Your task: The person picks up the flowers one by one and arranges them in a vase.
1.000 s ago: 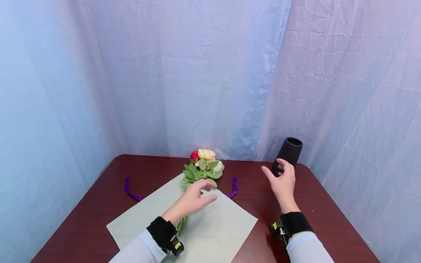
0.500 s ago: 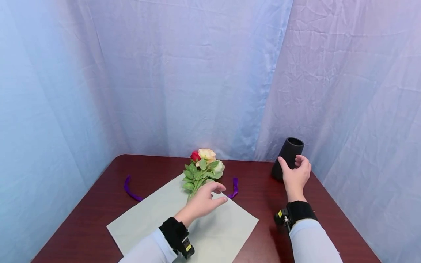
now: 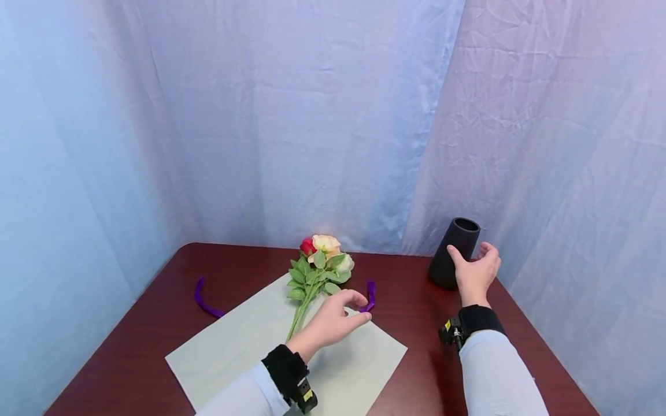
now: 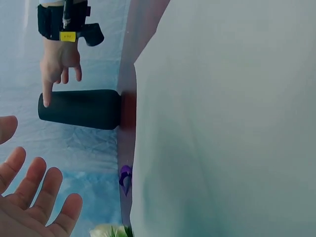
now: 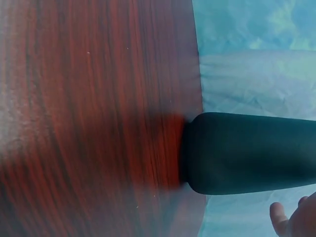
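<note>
A black tapered vase (image 3: 451, 259) stands upright at the table's back right corner. Close beside it, on its right and near side, is my right hand (image 3: 476, 276), thumb and fingers spread apart; the right wrist view shows a gap between the vase (image 5: 247, 154) and the fingertips that appear there. My left hand (image 3: 333, 320) hovers over a pale grey-green sheet of wrapping paper (image 3: 234, 352), fingers loosely bent and holding nothing. On that sheet lies a small bunch of roses (image 3: 326, 247), red, cream and whitish, with green stems partly hidden behind the left hand.
A purple ribbon (image 3: 206, 301) pokes out from under the paper on both sides. The dark red wooden table (image 3: 416, 358) has rounded back corners. Pale blue curtains (image 3: 333, 127) hang behind it and along both sides.
My right hand has moved right, from in front of the vase to its right side. My left hand has drifted right over the paper, uncovering more of the stems. The vase stays in place.
</note>
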`<state>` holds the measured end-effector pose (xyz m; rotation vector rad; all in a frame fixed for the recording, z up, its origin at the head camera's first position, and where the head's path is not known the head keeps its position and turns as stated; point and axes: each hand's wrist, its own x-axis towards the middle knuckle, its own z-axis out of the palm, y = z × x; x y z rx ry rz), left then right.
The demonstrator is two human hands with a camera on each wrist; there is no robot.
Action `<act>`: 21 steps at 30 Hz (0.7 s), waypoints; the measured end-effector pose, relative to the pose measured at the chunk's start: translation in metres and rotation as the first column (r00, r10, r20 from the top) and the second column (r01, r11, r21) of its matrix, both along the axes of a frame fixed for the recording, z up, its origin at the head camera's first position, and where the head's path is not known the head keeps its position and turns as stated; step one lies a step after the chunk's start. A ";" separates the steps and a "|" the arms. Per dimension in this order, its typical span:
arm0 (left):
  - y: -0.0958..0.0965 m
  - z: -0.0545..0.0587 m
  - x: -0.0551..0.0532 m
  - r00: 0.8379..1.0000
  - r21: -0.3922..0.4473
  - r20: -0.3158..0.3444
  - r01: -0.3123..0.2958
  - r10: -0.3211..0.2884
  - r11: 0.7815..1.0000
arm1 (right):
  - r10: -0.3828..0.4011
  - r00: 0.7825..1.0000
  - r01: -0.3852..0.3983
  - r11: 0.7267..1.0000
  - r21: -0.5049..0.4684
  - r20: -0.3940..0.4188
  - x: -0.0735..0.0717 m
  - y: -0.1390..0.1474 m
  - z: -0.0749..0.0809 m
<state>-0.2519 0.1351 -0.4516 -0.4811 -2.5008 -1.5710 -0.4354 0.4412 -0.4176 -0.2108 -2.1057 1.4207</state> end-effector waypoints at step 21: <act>0.029 -0.004 -0.010 0.999 0.053 0.037 0.010 -0.012 0.999 | 0.093 0.987 -0.105 0.990 0.090 0.129 -0.024 0.007 0.010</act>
